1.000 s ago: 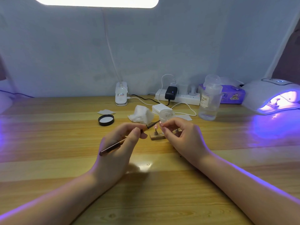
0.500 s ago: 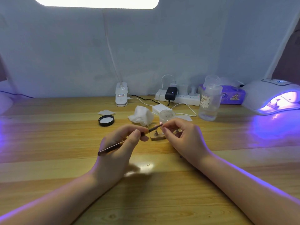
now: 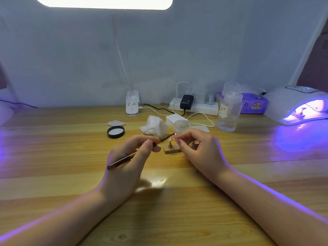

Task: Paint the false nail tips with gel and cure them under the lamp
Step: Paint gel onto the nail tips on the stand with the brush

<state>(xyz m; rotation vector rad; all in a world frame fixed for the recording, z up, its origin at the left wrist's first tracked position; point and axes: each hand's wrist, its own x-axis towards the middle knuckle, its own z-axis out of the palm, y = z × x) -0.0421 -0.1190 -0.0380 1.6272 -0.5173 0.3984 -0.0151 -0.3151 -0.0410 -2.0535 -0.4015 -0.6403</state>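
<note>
Left hand (image 3: 131, 157) holds brush (image 3: 142, 150) tip against right hand's (image 3: 198, 150) nail tip (image 3: 175, 134).

"NAIL" on the label of the clear pump bottle (image 3: 229, 112), other print there too small to read

Left hand (image 3: 127, 157) grips a thin dark-handled gel brush (image 3: 140, 150), its tip meeting a small pink false nail tip (image 3: 175, 134) pinched by right hand (image 3: 197, 148) above a small wooden nail stand (image 3: 171, 149). White dome curing lamp (image 3: 298, 103) glows violet at far right on the wooden table (image 3: 71, 157).
</note>
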